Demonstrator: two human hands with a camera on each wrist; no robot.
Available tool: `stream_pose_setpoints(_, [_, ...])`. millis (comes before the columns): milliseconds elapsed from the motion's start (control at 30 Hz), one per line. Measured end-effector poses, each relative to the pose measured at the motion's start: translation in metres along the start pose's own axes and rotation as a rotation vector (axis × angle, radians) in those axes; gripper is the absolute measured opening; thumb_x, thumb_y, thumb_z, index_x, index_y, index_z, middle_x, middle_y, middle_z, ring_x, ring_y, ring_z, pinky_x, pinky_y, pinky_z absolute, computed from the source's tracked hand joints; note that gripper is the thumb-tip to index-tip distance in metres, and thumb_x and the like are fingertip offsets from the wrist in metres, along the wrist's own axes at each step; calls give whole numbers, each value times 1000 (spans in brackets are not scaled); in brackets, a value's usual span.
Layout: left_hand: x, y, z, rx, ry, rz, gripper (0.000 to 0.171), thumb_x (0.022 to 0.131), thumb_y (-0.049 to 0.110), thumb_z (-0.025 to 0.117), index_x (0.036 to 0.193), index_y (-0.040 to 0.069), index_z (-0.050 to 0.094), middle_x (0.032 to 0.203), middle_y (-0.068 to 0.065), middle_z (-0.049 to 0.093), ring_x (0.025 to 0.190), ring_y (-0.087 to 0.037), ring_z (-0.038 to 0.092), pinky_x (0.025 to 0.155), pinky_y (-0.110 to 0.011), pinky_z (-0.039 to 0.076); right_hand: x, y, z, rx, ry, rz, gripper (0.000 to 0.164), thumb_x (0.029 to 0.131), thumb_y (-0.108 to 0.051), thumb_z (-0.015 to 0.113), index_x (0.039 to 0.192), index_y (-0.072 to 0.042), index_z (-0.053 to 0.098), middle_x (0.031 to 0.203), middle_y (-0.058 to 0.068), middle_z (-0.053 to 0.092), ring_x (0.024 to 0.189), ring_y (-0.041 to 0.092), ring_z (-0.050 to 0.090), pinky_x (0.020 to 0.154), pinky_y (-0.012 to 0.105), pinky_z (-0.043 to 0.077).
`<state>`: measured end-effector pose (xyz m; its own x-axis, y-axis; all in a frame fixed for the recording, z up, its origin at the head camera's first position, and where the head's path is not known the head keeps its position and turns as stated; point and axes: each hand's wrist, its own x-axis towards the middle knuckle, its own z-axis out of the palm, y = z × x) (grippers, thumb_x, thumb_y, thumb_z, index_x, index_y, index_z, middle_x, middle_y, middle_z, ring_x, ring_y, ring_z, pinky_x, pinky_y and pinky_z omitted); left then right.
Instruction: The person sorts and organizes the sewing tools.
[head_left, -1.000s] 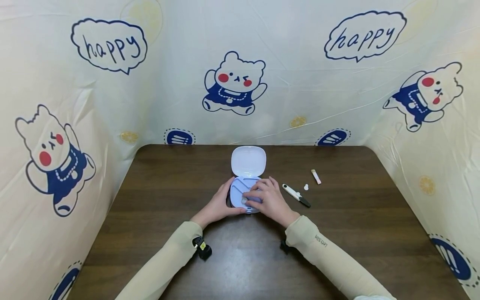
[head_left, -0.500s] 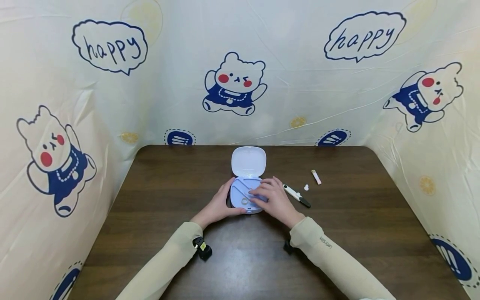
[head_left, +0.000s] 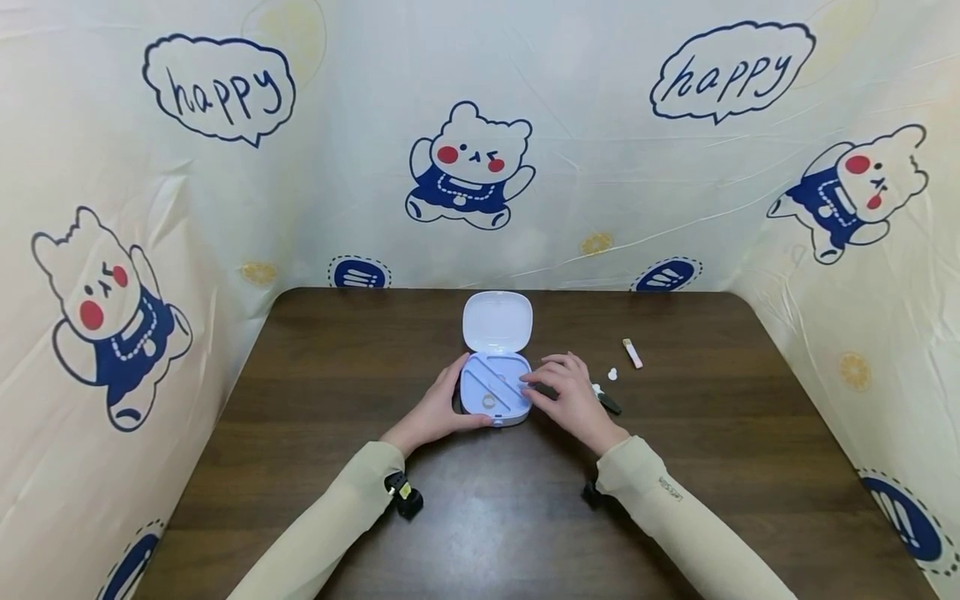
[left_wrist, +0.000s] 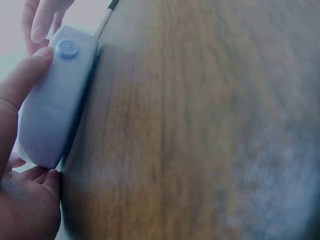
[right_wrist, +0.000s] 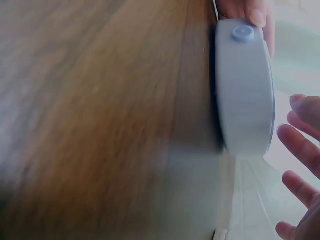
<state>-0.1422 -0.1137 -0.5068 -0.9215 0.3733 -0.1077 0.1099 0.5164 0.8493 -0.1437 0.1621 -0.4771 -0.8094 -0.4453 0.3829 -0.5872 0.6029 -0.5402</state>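
Note:
A light blue compartment case [head_left: 476,382] stands on the brown table, its white lid [head_left: 497,322] raised at the back. Diagonal dividers cross the inside, and a small ring [head_left: 489,401] lies in the front-left section. My left hand [head_left: 435,408] grips the case at its left side; in the left wrist view the thumb presses beside the round front button [left_wrist: 67,48]. At the right rim hovers my right hand [head_left: 572,398], fingers spread and loosely bent, nothing between them. The right wrist view shows those fingertips [right_wrist: 286,132] beside the case wall.
Right of the right hand lies a slim white-and-dark tool [head_left: 611,405], partly covered by that hand. Beyond it are a small white piece [head_left: 612,374] and a short pale pink stick [head_left: 632,354]. A printed cloth [head_left: 570,167] hangs behind the table.
My right hand has drawn back to the right, from over the case to its right rim, uncovering the ring and dividers. The left hand keeps its grip.

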Motion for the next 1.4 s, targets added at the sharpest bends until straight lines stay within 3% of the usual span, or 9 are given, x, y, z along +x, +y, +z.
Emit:
stream_pose_setpoints(400, [2,-3,1,11,8,4,124,78,48,91,168,18,12,169,-14,24,152,-30,31,122,-53,30,-17,19,-15,-45,46,39,20,89,-13,83,109,-12,81,105,4,76,121,38,57,113,71,25])
stream_pose_setpoints(700, [2,-3,1,12,8,8,123,78,48,91,168,18,12,168,-14,25,152,-30,31,122,-52,30,-32,40,-29,-83,172,14,22,82,-7,88,103,-6,81,99,9,79,110,42,60,104,68,33])
stream_pose_setpoints(933, [1,-3,1,1,6,4,123,78,50,91,168,19,12,168,-14,25,152,-30,31,121,-54,30,-43,55,-43,-88,185,119,21,84,-8,87,104,-7,81,96,8,78,113,38,57,101,63,33])
stream_pose_setpoints(1400, [1,-3,0,-14,4,0,122,79,50,90,168,20,12,169,-13,24,153,-30,30,122,-55,29,-56,84,-70,-166,212,239,18,88,-6,82,106,-4,79,102,14,78,114,42,54,105,69,26])
